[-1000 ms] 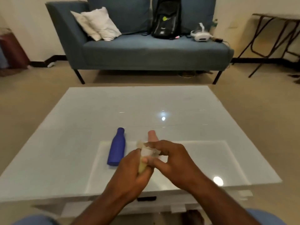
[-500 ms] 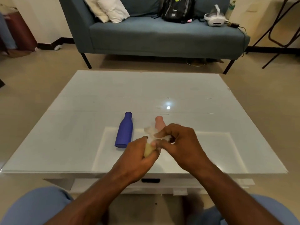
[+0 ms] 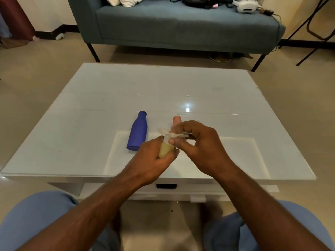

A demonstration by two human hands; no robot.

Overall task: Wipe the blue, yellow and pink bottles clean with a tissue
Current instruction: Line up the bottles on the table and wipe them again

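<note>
Both hands have stayed together above the table's [image 3: 90,113] near edge since the earlier frame. Left hand [image 3: 154,160] grips the yellow bottle [image 3: 165,150]; right hand [image 3: 197,144] pinches the tissue [image 3: 172,134] at its top. Blue bottle [image 3: 136,134] lies just left; pink bottle [image 3: 176,120] is partly hidden behind the fingers.

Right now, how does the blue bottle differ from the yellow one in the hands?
The blue bottle lies on its side on the white table, untouched; the yellow bottle is held above the table in the left hand. The blue bottle shows whole, while the yellow bottle is mostly hidden by fingers. The right hand presses a tissue to the yellow bottle's top; nothing touches the blue bottle.
</note>
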